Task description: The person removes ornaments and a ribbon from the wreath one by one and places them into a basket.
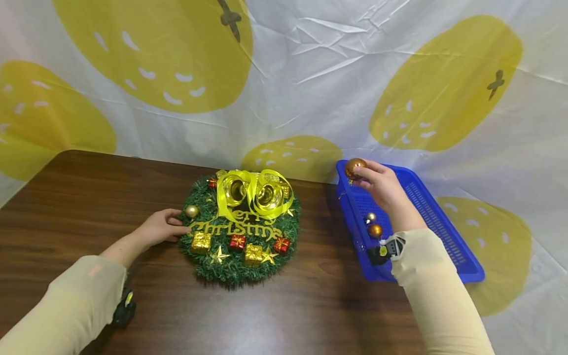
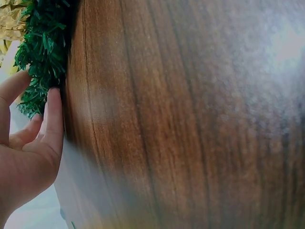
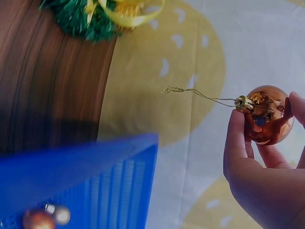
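A green tinsel wreath (image 1: 237, 276) lies on the table, bearing gift boxes, stars, gold lettering and two gold bells (image 1: 268, 195) with a yellow ribbon. My left hand (image 1: 161, 228) pinches its left edge, beside a small gold ball (image 1: 192, 211); in the left wrist view the thumb and fingers sit on either side of the tinsel (image 2: 45, 45). Above the far end of a blue basket (image 1: 443, 246), my right hand (image 1: 383, 190) holds a shiny copper Christmas ball (image 3: 269, 114) between thumb and fingers. A gold hanging cord (image 3: 202, 95) extends from its cap.
Inside the basket rest an orange ball (image 1: 374, 230) and a smaller pale gold ball (image 1: 370, 217). The basket stands at the right of the brown wooden table (image 1: 301, 315). Behind the table hangs a white cloth (image 1: 310, 98) with a yellow print.
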`<state>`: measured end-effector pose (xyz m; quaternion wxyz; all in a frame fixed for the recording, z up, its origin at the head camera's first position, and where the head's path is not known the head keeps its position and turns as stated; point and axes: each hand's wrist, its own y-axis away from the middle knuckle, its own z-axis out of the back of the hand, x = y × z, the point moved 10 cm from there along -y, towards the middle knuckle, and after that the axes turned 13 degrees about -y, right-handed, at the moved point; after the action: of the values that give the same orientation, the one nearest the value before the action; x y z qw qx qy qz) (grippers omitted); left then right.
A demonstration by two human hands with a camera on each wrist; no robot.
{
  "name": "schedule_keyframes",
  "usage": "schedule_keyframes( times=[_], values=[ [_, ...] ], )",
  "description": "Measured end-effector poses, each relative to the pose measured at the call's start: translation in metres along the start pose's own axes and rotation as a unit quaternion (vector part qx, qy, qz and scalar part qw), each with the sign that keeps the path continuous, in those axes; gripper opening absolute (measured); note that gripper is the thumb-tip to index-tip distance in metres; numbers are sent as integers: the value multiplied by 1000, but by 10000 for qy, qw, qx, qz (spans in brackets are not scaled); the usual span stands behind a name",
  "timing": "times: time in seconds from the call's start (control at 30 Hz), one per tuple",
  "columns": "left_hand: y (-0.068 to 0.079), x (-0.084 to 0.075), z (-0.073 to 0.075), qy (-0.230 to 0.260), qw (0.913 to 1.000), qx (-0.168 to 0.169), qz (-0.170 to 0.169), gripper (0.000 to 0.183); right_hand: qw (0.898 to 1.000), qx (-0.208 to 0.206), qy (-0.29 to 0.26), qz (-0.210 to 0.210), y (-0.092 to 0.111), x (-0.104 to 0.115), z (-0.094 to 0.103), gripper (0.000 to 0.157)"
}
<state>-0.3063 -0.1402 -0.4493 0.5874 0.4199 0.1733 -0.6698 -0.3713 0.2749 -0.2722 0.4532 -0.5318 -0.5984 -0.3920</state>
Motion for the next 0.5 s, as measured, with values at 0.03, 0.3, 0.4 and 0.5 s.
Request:
schedule_keyframes(
  times=[0.03, 0.3, 0.4, 0.5],
  values=[
    [0, 1, 0, 5, 10000, -6, 3, 75, 10000, -24, 3, 2, 0, 1, 4, 27],
    [-2, 5, 0, -26, 10000, -34, 37, 77, 9996, -263, 7, -24, 3, 4, 35, 25],
    [-2, 4, 0, -20, 10000, -28, 19, 76, 9996, -295, 3, -27, 5, 5, 43, 23],
    [-1, 3, 0, -15, 10000, -25, -2, 76, 9995, -315, -88, -35, 7, 5, 51, 23]
  ],
)
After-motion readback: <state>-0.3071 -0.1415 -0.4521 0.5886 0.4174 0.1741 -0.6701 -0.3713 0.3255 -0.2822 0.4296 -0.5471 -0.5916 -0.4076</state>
